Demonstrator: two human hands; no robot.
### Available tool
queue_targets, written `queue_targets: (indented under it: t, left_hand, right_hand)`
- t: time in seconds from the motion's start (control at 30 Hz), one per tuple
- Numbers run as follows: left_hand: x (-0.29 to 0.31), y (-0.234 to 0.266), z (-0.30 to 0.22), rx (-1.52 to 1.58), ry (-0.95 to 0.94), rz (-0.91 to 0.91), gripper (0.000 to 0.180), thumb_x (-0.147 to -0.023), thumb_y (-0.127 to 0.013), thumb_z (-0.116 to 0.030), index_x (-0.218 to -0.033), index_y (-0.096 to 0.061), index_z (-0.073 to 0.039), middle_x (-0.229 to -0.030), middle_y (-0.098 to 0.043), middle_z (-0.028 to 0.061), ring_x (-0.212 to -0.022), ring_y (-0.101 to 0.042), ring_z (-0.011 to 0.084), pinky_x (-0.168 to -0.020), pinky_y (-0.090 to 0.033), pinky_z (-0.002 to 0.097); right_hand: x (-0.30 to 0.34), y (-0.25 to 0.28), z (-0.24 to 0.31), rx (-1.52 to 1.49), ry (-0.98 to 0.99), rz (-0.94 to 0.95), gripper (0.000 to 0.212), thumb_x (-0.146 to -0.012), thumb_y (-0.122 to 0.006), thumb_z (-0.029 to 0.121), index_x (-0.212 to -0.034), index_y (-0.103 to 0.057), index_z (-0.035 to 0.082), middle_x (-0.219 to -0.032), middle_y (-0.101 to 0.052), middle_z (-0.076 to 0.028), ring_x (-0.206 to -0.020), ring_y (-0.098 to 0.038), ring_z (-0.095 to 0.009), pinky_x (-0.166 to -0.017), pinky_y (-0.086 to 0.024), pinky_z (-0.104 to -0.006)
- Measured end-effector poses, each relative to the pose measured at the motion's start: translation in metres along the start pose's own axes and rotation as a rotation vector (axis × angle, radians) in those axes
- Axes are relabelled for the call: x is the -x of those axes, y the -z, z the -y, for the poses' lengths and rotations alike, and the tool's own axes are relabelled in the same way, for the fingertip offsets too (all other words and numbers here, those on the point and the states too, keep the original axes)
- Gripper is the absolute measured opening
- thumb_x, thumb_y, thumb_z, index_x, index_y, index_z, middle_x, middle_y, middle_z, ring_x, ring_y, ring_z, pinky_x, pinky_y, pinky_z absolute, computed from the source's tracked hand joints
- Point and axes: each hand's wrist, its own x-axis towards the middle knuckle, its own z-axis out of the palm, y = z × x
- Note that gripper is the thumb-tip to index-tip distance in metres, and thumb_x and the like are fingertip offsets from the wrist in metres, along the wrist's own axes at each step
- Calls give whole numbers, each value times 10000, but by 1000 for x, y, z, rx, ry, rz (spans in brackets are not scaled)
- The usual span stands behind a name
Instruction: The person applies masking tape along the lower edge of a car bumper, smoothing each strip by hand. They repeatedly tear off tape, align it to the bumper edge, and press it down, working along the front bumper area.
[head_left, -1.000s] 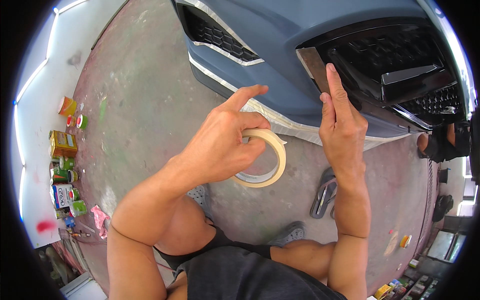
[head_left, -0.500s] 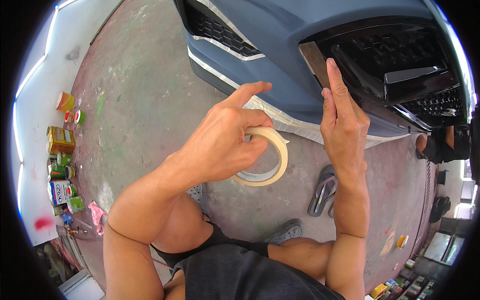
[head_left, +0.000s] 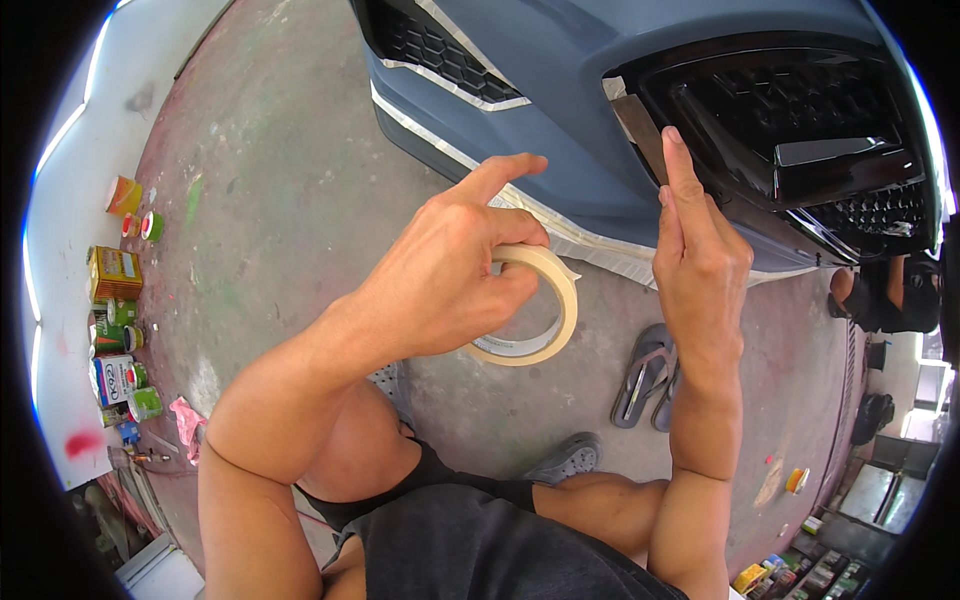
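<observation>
My left hand point(head_left: 450, 270) grips a roll of cream masking tape point(head_left: 545, 330), thumb through its core and index finger stretched out toward the blue car bumper point(head_left: 570, 120). My right hand point(head_left: 695, 260) is raised flat, its fingertips pressing a strip of tape point(head_left: 638, 125) at the left edge of the black grille opening point(head_left: 790, 120). Masking tape also runs along the bumper's lower edge point(head_left: 590, 245). I am crouched on the floor in front of the car.
Several paint cans and tins point(head_left: 120, 330) stand along the white wall at left. A pair of grey sandals point(head_left: 648, 375) lies on the concrete floor below my right arm. Another person point(head_left: 885, 295) crouches at the right. Boxes and small tins sit at lower right point(head_left: 800, 480).
My right hand's fingertips have slid slightly up along the strip at the grille edge. The left hand keeps the roll in the same place.
</observation>
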Motion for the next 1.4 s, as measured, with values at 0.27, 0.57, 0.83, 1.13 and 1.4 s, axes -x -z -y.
queue_targets:
  t: [0.27,0.57,0.83,1.13,1.4]
  left_hand:
    - [-1,0,2,4,17,8,295,-763,-629,43,-1001,-805,45,-1545,-592,191,-784,-698,169,-620,-499,301]
    - [0,0,2,4,16,11,288,-767,-628,47,-996,-803,52,-1545,-590,195,-784,-700,165,-617,-502,298]
    - [3,3,0,5,-1,6,280,-767,-626,46,-987,-799,55,-1527,-605,198,-782,-702,176,-622,-508,302]
    - [1,8,16,42,125,-50,246,-814,-663,44,-1049,-737,61,-1340,-706,183,-808,-698,168,-679,-533,309]
    - [-3,-14,27,235,408,84,223,-917,-789,-37,-1079,-639,1,-987,-710,49,-896,-675,90,-766,-550,310]
  right_hand:
    - [7,6,-1,46,-23,40,657,-981,-682,-93,-1568,-598,190,-1084,-787,-187,-845,-757,-336,-746,-567,-439]
    - [16,13,-5,155,-25,95,685,-969,-684,-93,-1574,-596,214,-1005,-772,-171,-796,-732,-339,-730,-555,-432]
    - [29,26,-9,102,-13,14,760,-895,-677,-108,-1584,-583,198,-797,-698,-100,-645,-682,-259,-615,-536,-404]
    - [106,-38,-61,-597,-393,1001,393,-1027,-545,114,-1417,-552,66,-924,-754,-179,-856,-759,-320,-784,-561,-445]
    - [335,-132,-104,-103,-39,1325,356,-1002,-568,166,-1336,-641,67,-1147,-725,-245,-1047,-715,-440,-987,-545,-536]
